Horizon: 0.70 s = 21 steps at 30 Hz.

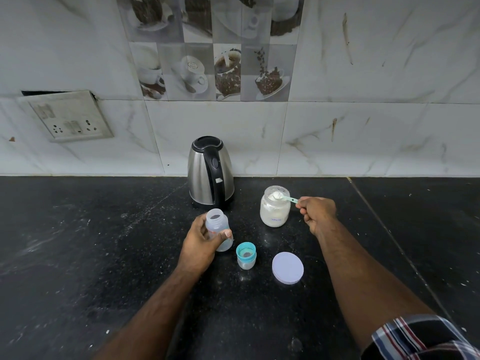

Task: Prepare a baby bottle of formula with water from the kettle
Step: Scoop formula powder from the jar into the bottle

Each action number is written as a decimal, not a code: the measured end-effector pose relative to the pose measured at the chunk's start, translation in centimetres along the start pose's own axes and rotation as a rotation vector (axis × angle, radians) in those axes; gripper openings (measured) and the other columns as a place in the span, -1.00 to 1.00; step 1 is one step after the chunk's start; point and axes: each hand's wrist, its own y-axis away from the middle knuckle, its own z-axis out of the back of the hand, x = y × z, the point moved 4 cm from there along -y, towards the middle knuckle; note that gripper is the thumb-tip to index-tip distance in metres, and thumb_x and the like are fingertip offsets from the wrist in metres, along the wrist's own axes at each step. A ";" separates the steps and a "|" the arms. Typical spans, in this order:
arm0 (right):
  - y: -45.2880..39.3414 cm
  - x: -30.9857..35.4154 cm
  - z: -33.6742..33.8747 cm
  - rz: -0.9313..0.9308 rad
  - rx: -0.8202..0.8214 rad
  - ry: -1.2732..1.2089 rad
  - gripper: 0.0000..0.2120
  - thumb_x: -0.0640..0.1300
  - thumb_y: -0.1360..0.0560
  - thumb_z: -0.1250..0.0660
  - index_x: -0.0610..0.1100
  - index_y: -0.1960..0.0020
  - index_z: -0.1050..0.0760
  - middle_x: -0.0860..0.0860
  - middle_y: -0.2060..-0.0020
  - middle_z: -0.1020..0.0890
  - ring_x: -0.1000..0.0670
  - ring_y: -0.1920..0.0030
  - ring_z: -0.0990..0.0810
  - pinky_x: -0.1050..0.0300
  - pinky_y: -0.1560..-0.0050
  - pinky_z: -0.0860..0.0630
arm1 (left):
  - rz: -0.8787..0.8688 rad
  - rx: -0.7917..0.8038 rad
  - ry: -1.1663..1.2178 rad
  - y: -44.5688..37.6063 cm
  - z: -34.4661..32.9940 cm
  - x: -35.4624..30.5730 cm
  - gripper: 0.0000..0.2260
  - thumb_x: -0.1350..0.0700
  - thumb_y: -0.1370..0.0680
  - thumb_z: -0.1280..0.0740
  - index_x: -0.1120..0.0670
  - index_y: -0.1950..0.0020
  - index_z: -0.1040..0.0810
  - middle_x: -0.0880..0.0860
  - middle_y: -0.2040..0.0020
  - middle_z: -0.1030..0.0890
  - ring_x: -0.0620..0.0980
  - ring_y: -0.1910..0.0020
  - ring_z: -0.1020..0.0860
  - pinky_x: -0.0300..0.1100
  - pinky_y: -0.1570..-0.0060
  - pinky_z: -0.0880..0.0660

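The right hand (pixel 315 213) pinches a heaped teal plastic scoop (pixel 281 196) over the powder jar (pixel 275 210); the clear, open-mouthed baby bottle (pixel 217 227), gripped by the left hand (pixel 202 242), waits leftward.

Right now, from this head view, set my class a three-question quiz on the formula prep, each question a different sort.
1. True or false: the baby bottle in the left hand has its cap on.
2. Multiple choice: the scoop held by the right hand is over A) the kettle, B) the open formula jar, C) the jar lid.
3. Fill in: the teal-ringed bottle cap stands on the ____.

Key: 1 false; 2 B; 3 counter.
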 end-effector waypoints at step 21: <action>1.6 0.5 0.1 -0.035 0.064 -0.139 -0.86 -0.46 -0.45 -0.41 -0.27 0.09 -0.66 -0.11 0.38 -0.64 0.14 0.56 -0.46 0.35 0.60 -0.33 | -0.030 0.021 -0.002 0.5 0.1 -0.5 -0.46 0.08 -0.45 -0.60 -0.10 -0.37 -0.48 -0.11 -0.27 -0.64 -0.12 -0.26 -0.61 0.00 -0.36 -0.53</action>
